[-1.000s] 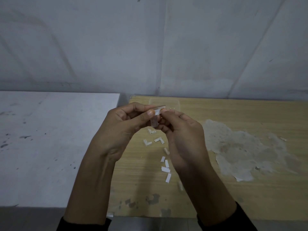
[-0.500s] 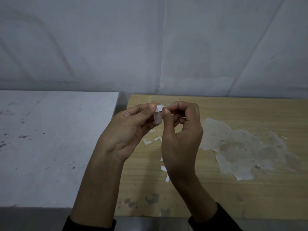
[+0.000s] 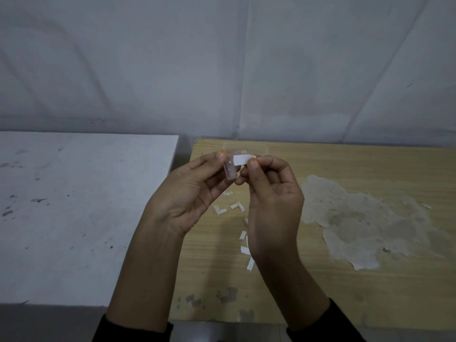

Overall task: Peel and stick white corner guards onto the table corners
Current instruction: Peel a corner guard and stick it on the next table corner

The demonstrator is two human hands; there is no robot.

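My left hand (image 3: 190, 193) pinches a small translucent corner guard (image 3: 230, 170) above the wooden table (image 3: 320, 280). My right hand (image 3: 274, 203) pinches a white backing strip (image 3: 243, 159) that stretches across the guard's top, partly lifted from it. Both hands hover over the table's far left part. Two L-shaped white pieces (image 3: 228, 208) lie on the wood below the hands. Several peeled white strips (image 3: 245, 250) lie nearer me, partly hidden by my right wrist.
A clear plastic container (image 3: 259, 148) stands behind the hands at the table's far edge. A white speckled table (image 3: 74, 218) adjoins on the left, with a narrow gap between. A patch of torn pale residue (image 3: 365, 223) covers the wood at right. A grey wall is behind.
Both hands have risen a little and turned. My right hand has pulled the white backing strip out sideways from the guard, so it now shows as a flat white band.
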